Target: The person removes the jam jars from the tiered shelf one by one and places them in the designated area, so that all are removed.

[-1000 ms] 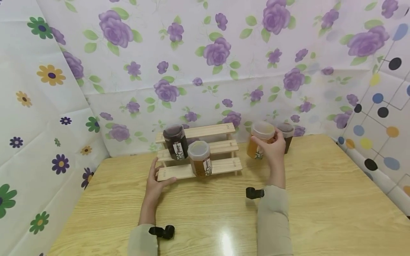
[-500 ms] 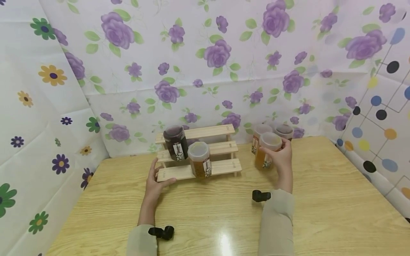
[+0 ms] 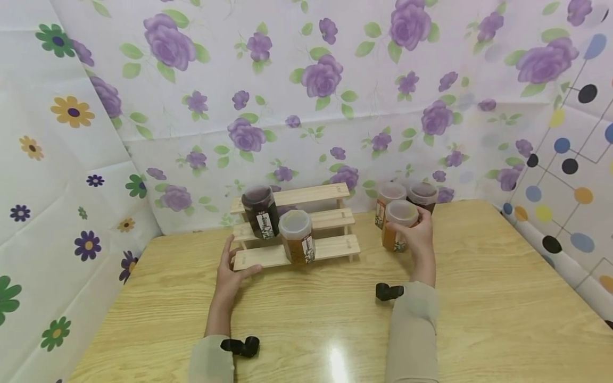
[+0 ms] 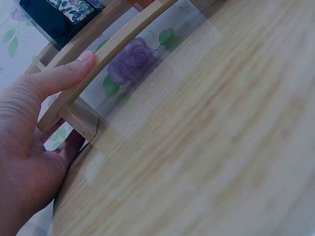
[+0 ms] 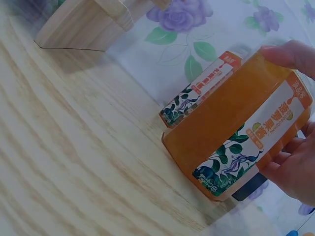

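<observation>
A three-tier wooden rack (image 3: 335, 246) stands at the back of the table. My left hand (image 3: 229, 274) grips its left end, thumb over the lowest board (image 4: 118, 46) in the left wrist view and fingers behind. A dark jar (image 3: 262, 218) sits on the middle tier; an amber jar (image 3: 298, 239) stands on the lowest. To the right, my right hand (image 3: 417, 234) holds an orange-filled honey jar (image 5: 236, 128) around its side, label visible in the right wrist view. Its base is at or near the tabletop. Behind are another orange jar (image 3: 383, 205) and a dark jar (image 3: 423, 194).
A wood-grain table (image 3: 306, 319) spreads in front of the rack. A purple-flowered sheet (image 3: 287, 80) hangs behind it, with patterned sheets at the left and right sides.
My right hand has brought its orange jar forward and slightly right, revealing the other orange jar behind it. In the last half second it barely moves. My left hand stays on the rack.
</observation>
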Tool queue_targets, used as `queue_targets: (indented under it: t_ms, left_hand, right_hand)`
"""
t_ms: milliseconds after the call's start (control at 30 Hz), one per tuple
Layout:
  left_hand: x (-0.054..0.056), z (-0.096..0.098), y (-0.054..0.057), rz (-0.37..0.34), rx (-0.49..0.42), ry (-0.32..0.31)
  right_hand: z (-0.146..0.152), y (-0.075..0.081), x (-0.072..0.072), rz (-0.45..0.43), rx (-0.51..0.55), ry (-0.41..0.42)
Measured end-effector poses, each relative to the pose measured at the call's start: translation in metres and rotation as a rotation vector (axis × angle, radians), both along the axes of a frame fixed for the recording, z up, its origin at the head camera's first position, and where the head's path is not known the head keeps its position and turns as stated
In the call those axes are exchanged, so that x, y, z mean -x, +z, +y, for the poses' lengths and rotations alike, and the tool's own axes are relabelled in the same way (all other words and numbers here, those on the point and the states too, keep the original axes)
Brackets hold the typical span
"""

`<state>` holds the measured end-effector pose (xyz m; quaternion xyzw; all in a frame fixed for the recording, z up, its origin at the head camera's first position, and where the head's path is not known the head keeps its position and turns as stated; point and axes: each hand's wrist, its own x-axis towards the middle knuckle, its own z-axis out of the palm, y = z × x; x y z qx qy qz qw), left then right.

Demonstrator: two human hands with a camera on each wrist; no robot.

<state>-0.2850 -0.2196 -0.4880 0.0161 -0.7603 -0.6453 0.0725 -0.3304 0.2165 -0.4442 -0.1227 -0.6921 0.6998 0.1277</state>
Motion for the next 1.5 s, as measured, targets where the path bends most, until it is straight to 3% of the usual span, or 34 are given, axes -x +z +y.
queue_targets:
  t_ms: [100, 333, 600, 967, 1100, 1267, 1400, 1500]
  left_hand:
    - [0.000, 0.000, 0.000, 0.026, -0.003, -0.005]
    - [0.000, 0.001, 0.004, -0.048, -0.020, -0.003]
    - [0.000, 0.001, 0.002, -0.065, -0.018, 0.005]
    - [0.002, 0.000, 0.003, -0.073, -0.006, 0.000]
    - [0.001, 0.000, 0.003, -0.076, -0.010, 0.003]
    - [0.001, 0.000, 0.003, -0.067, -0.015, 0.002]
    - [0.001, -0.001, 0.003, -0.067, -0.017, 0.001]
    - [0.001, 0.000, 0.003, -0.062, -0.013, 0.002]
  right_hand:
    - [0.001, 0.001, 0.001, 0.002, -0.005, 0.006]
    - [0.003, 0.003, -0.001, 0.011, -0.026, 0.032]
    - [0.003, 0.006, -0.003, 0.006, -0.046, 0.063]
    - [-0.003, 0.010, -0.001, 0.037, -0.052, 0.019]
    - [-0.004, 0.015, -0.002, 0.045, -0.121, 0.011]
    - [-0.007, 0.027, -0.005, 0.130, -0.251, -0.062]
    - [-0.017, 0.043, -0.010, 0.231, -0.261, -0.108]
    - [-0.030, 0.056, -0.012, 0.295, -0.280, -0.096]
